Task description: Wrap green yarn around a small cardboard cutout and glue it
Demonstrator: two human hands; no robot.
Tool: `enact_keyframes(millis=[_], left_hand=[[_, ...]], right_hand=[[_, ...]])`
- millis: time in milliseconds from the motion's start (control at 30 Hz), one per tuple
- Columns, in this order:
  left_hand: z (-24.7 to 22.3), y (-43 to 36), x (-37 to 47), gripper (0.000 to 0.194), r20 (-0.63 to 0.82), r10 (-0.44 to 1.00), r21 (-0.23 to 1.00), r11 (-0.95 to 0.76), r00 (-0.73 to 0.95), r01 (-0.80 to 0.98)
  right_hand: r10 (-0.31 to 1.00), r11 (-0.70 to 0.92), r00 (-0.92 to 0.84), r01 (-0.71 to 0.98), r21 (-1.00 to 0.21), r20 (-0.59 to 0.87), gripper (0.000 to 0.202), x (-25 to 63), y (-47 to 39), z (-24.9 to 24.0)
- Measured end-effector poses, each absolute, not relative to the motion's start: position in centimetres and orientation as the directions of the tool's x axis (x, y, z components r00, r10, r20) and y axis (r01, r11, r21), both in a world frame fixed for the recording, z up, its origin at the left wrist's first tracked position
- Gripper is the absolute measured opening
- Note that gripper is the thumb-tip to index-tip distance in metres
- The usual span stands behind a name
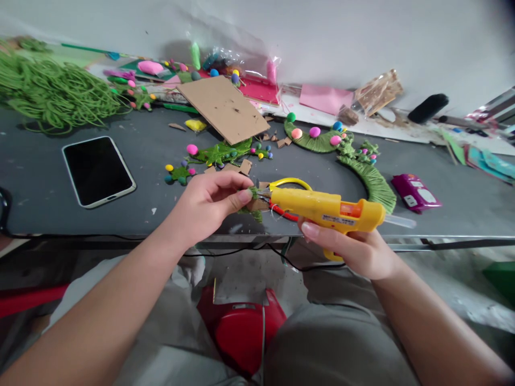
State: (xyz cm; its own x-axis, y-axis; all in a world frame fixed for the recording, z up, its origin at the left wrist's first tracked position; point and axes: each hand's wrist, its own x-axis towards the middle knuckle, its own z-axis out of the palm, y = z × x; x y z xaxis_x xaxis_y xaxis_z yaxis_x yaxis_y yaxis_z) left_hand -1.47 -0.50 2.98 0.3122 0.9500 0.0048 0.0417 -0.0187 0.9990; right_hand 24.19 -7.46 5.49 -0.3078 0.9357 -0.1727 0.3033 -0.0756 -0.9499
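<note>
My right hand [350, 244] is wrapped round the handle of a yellow hot glue gun [309, 201], whose clear glue stick pokes out at the back. Its nozzle points left, at the fingertips of my left hand [217, 201]. Those fingers pinch a small green yarn piece [253, 191], mostly hidden behind them. Beneath the nozzle lie scissors [293, 183] with yellow and red handles, partly covered by the gun. Bits of cut cardboard [245, 167] are scattered just behind my left hand, beside green yarn shapes [219, 153] with coloured pom-poms.
A smartphone [98, 170] lies at left, below a heap of green yarn [56, 94]. Behind is a cardboard sheet [225, 110]. Green yarn-wrapped curved pieces [372, 182] and a purple packet [416, 192] are at right. A black cord [241, 249] hangs along the table edge above a red stool [241, 332].
</note>
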Motion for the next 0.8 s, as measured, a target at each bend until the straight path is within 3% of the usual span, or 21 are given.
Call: enact_keyframes(millis=[800], left_hand=[[2.64, -0.47, -1.69, 0.028, 0.026, 0.953, 0.996, -0.049, 0.3, 0.07]], right_hand=[[0.935, -0.051, -0.326, 0.275, -0.96, -0.143, 0.025, 23.84, -7.44, 5.89]])
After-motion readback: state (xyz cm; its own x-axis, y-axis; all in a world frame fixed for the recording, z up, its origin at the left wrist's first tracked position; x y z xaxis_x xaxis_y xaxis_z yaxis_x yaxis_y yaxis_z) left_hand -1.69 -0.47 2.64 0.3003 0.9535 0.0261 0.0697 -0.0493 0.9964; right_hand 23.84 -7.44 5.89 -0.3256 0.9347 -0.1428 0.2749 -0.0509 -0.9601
